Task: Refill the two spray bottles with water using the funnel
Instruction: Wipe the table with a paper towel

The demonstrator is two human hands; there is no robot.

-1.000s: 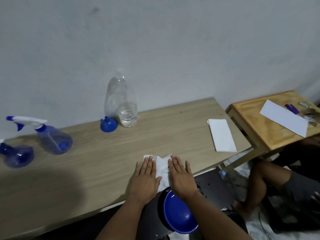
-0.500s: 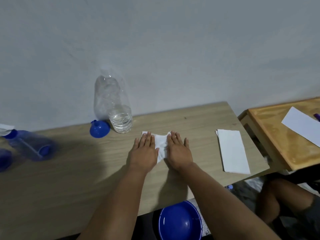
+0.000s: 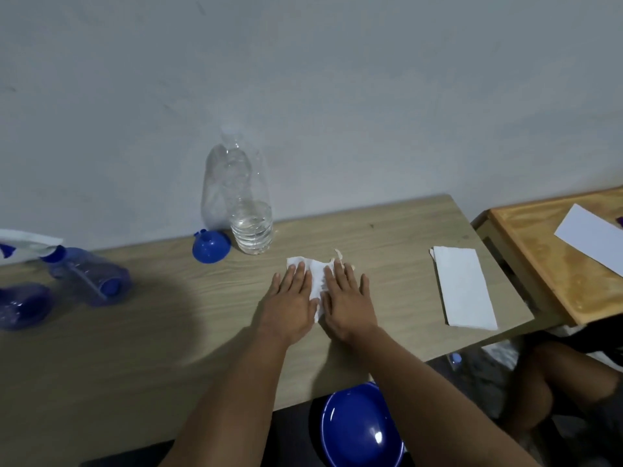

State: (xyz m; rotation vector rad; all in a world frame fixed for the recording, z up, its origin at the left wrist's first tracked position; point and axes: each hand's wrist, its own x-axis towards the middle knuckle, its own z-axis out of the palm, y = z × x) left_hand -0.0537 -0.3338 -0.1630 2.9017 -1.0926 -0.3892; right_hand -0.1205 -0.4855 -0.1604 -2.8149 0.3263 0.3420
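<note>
My left hand [image 3: 291, 298] and my right hand [image 3: 347, 298] lie flat, fingers straight, side by side on a crumpled white tissue [image 3: 315, 276] on the wooden table [image 3: 135, 348]. A blue funnel [image 3: 211, 246] sits upside down near the wall, beside a clear plastic water bottle [image 3: 251, 227] with a little water at its bottom. At the far left stand two blue spray bottles: one with a white trigger head [image 3: 84, 274], the other [image 3: 22, 305] cut off by the frame edge.
A folded white paper towel [image 3: 465, 291] lies near the table's right end. A second, orange-brown table [image 3: 546, 264] with a white sheet [image 3: 593, 241] stands to the right. A blue bowl [image 3: 360, 429] sits below the table's front edge. Someone's knee [image 3: 556, 375] shows at lower right.
Both hands slid the tissue away from the table's front edge toward the water bottle over the past second, staying flat on it. The view shifted, too.
</note>
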